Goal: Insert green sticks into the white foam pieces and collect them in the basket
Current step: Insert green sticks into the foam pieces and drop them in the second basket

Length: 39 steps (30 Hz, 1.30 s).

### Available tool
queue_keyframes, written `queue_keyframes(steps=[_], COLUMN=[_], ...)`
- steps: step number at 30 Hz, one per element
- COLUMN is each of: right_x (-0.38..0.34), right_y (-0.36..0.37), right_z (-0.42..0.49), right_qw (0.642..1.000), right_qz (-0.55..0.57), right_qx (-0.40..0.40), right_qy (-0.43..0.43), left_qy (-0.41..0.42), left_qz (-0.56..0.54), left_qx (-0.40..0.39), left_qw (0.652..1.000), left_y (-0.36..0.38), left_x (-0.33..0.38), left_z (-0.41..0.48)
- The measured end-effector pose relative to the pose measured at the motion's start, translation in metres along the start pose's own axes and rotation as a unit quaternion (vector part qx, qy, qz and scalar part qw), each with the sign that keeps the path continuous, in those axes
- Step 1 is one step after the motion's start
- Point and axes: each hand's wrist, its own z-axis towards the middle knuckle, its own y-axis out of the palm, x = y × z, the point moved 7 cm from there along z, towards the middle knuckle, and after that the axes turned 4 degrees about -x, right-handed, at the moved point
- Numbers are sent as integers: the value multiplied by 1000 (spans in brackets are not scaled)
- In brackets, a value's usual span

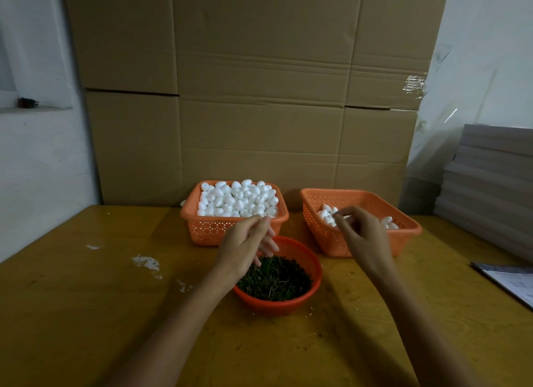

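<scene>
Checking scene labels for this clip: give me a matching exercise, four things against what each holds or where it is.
Things:
1. left basket
2. right basket
3. round bowl
4. left hand

States or places:
A. over the green sticks
B. holds only a few white foam pieces
C. heaped with white foam pieces
D. filled with green sticks

Pairs: 1-C, 2-B, 3-D, 4-A
</scene>
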Motion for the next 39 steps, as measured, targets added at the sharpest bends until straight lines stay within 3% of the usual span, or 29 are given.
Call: queue_keyframes(steps=[3, 6, 8, 10, 13, 18, 20, 24, 28, 39], right_x=[-49, -67, -61, -61, -64, -61, -59, -58, -57, -57], right_y=[51, 99, 112, 113, 113, 116, 117, 117, 117, 116], right_z=[-24, -57, -70, -73, -71, -68, -67, -67, -68, -70], right_qw=[978, 892, 847, 843, 839, 830, 830, 831, 832, 831], right_qz=[-57, -179, -251, -274, -281, -291, -288, -293, -292, -295], right_qx=[-174, -388, -451, -447, -453, -469, -472, -468, -466, -466], right_qy=[-101, -149, -128, -121, -107, -84, -76, -75, -73, -67], left_qy=[10, 27, 38, 73, 98, -45, -73, -129, -150, -153], left_qz=[47, 139, 201, 280, 446, 597, 614, 582, 550, 514], left_qx=[10, 16, 12, 28, 70, -14, -38, -86, -77, -86], left_qw=[999, 990, 979, 957, 887, 801, 785, 798, 818, 840], left_y=[-2, -2, -1, 0, 0, -6, -8, -8, -13, -12], left_x=[-2, -3, -1, 5, 11, -16, -18, -22, -29, -34], left_z=[1, 3, 3, 4, 10, 35, 47, 67, 74, 76])
